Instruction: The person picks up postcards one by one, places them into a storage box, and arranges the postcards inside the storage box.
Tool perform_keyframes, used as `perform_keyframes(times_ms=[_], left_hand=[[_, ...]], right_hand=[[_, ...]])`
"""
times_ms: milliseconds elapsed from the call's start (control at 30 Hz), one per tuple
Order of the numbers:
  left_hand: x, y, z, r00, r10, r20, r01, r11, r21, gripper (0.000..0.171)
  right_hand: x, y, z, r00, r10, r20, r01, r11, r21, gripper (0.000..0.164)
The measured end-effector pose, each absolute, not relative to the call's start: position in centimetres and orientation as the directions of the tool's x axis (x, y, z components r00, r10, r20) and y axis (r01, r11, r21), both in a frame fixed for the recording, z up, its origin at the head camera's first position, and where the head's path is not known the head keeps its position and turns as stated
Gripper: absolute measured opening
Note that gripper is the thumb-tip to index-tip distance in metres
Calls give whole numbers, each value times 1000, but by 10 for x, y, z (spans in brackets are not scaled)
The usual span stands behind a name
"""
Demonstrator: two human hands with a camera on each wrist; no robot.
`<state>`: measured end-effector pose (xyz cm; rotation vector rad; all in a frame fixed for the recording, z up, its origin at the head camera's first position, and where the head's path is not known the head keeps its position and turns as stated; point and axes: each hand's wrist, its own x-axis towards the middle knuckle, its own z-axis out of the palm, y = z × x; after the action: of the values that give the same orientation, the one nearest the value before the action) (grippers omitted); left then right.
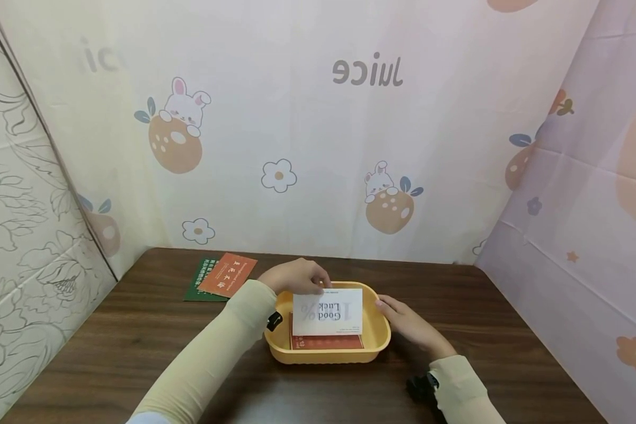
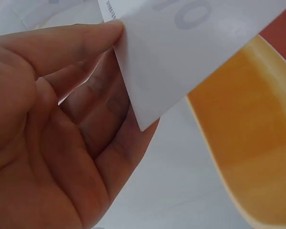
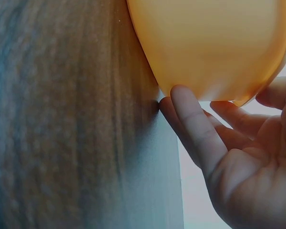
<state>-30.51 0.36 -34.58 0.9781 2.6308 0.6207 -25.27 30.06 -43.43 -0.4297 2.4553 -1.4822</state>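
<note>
My left hand (image 1: pixel 299 277) pinches the edge of a white card (image 1: pixel 325 324) printed "Good Luck" between thumb and fingers. In the left wrist view, one corner of the white card (image 2: pixel 148 81) juts past the thumb. The card is over a yellow plastic basket (image 1: pixel 383 338), above a red card (image 1: pixel 325 342) lying inside it. At the basket's right end, my right hand (image 1: pixel 410 321) rests against the outer wall. The right wrist view shows fairly straight fingers (image 3: pixel 195 124) touching the yellow wall, with the thumb near the rim.
An orange-red card (image 1: pixel 228 275) overlaps a green card (image 1: pixel 201 282) on the dark wooden table (image 1: pixel 482 330), left of the basket. Behind the table hangs a pale printed curtain (image 1: pixel 297 129). Curtains also close off both sides.
</note>
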Motion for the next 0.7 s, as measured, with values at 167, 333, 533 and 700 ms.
perform_keyframes(times_ms=[167,333,533,700], left_hand=[[-304,7,-349,-745,655,-128,533,700,476,16],[-304,11,-355,-765,623,-163,488,726,485,13],[-303,16,-361,-778,603,-177,471,746,470,15],[-302,20,-365,-792,585,-177,472,769,431,14]], right_hand=[[-253,300,-434,-931,-363,-51,-124,442,-889,61],[-252,300,-433,-930,-363,-61,-116,446,-888,61],[-251,299,-433,-929,-366,-62,-116,446,-888,61],[-251,300,-433,-928,-368,-63,-109,428,-897,61]])
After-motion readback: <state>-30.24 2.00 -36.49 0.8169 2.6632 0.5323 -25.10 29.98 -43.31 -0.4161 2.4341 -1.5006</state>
